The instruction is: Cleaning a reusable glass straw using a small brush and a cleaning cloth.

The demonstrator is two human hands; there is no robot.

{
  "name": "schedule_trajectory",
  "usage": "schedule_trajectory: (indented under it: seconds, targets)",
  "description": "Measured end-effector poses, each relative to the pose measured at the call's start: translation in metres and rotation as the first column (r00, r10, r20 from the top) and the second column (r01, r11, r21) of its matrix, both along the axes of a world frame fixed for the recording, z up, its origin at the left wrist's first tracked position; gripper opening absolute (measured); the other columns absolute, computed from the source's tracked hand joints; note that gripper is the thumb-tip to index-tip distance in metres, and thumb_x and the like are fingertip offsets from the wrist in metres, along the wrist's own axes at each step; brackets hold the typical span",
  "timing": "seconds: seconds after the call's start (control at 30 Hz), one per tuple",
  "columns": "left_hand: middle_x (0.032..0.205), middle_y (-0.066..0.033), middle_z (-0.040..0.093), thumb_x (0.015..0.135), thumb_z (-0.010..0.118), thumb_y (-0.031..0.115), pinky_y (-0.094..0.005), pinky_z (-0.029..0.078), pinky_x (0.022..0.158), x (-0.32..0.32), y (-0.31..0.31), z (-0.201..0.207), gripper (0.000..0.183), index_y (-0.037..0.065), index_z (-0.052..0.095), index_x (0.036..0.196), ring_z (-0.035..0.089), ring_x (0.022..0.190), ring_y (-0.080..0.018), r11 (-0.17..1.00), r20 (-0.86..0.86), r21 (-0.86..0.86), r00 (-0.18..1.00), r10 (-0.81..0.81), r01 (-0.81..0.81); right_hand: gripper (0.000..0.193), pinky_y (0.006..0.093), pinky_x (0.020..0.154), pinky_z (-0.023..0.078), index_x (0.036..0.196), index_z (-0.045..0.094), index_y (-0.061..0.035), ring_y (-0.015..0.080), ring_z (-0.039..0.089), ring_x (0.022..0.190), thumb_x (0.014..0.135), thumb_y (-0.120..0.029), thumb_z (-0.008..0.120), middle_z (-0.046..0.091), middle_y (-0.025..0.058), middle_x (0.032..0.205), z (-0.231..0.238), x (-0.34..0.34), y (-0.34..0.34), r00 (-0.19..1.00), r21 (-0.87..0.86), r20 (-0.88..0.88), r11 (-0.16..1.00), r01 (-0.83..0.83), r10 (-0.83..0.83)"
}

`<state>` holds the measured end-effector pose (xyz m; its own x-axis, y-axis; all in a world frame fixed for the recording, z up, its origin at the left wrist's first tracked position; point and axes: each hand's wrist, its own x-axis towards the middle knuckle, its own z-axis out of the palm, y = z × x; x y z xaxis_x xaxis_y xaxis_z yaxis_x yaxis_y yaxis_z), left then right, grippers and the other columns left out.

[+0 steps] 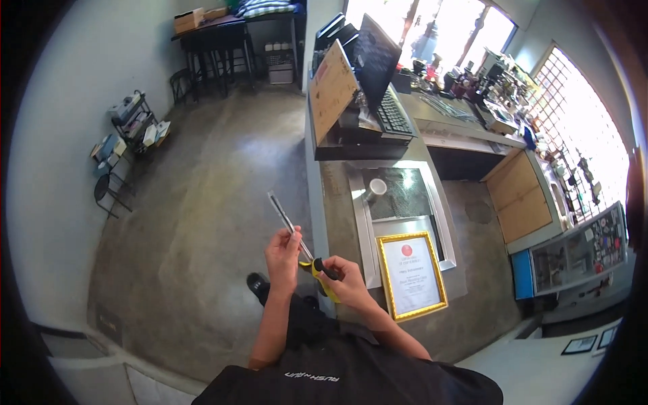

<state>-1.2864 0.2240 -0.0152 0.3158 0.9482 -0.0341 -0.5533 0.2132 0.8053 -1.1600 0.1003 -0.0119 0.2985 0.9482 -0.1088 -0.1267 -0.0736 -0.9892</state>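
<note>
My left hand pinches a long, slim, clear-and-grey strip near its lower end. The strip slants up and to the left over the floor; its exact kind cannot be made out. My right hand is closed round a yellow-and-black handled tool, whose form is partly covered by the fingers. The strip's lower end meets the tool's front, and whether they are joined is unclear. Just right of my right hand, a gold-framed certificate lies on the counter's near end.
The counter holds a metal-edged tray, a white cup, a keyboard, a dark monitor and a wooden board. A small shelf rack and black stool stand by the left wall.
</note>
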Motion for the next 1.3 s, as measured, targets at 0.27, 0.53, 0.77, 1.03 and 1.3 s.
schedule_trajectory:
  seconds: [0.27, 0.53, 0.77, 1.03, 1.3]
  targets:
    - [0.099, 0.0016, 0.068, 0.103, 0.070, 0.007, -0.0237, 0.052, 0.081, -0.005, 0.028, -0.004, 0.019, 0.001, 0.068, 0.121, 0.064, 0.087, -0.0070, 0.931, -0.120, 0.049, 0.928, -0.354, 0.362, 0.012, 0.0192, 0.073, 0.048, 0.103, 0.068, 0.0012, 0.0016, 0.062, 0.084, 0.097, -0.002, 0.077, 0.068, -0.0040, 0.092, -0.003, -0.006, 0.015, 0.978, 0.030, -0.014, 0.978, 0.206, -0.206]
    - [0.102, 0.0007, 0.069, 0.104, 0.068, 0.007, -0.0262, 0.055, 0.086, -0.024, 0.083, -0.006, 0.015, 0.001, 0.066, 0.118, 0.067, 0.093, -0.0080, 0.900, -0.159, -0.009, 0.888, -0.432, 0.436, 0.017, 0.0212, 0.072, 0.050, 0.112, 0.070, 0.0022, 0.0027, 0.062, 0.084, 0.100, -0.009, 0.075, 0.070, -0.0027, 0.094, 0.005, -0.036, 0.077, 0.961, -0.007, -0.155, 0.973, 0.230, -0.228]
    - [0.101, 0.0005, 0.068, 0.105, 0.068, 0.009, -0.0260, 0.054, 0.085, -0.062, 0.169, 0.014, 0.015, 0.002, 0.066, 0.118, 0.065, 0.092, -0.0076, 0.924, -0.192, 0.040, 0.910, -0.367, 0.381, 0.018, 0.0247, 0.065, 0.046, 0.108, 0.070, 0.0038, 0.0037, 0.056, 0.076, 0.103, -0.013, 0.069, 0.064, -0.0037, 0.086, 0.024, -0.069, 0.156, 0.991, -0.044, -0.016, 0.990, 0.131, -0.132]
    - [0.106, -0.0009, 0.066, 0.107, 0.064, 0.011, -0.0271, 0.053, 0.088, -0.106, 0.241, 0.032, 0.016, 0.005, 0.060, 0.122, 0.063, 0.094, -0.0084, 0.888, -0.186, 0.142, 0.893, -0.410, 0.437, 0.013, 0.0255, 0.065, 0.043, 0.104, 0.069, 0.0029, 0.0037, 0.050, 0.075, 0.100, -0.010, 0.069, 0.060, -0.0060, 0.082, 0.030, -0.110, 0.232, 0.979, 0.017, 0.122, 0.987, 0.160, -0.161]
    - [0.102, -0.0019, 0.064, 0.108, 0.059, 0.009, -0.0277, 0.052, 0.085, -0.135, 0.303, 0.036, 0.015, 0.004, 0.059, 0.122, 0.063, 0.093, -0.0100, 0.916, -0.146, 0.236, 0.944, -0.297, 0.325, 0.013, 0.0250, 0.071, 0.047, 0.106, 0.070, 0.0037, 0.0047, 0.057, 0.080, 0.100, -0.009, 0.070, 0.065, -0.0049, 0.089, -0.012, -0.138, 0.283, 0.951, -0.023, -0.218, 0.976, 0.218, -0.217]
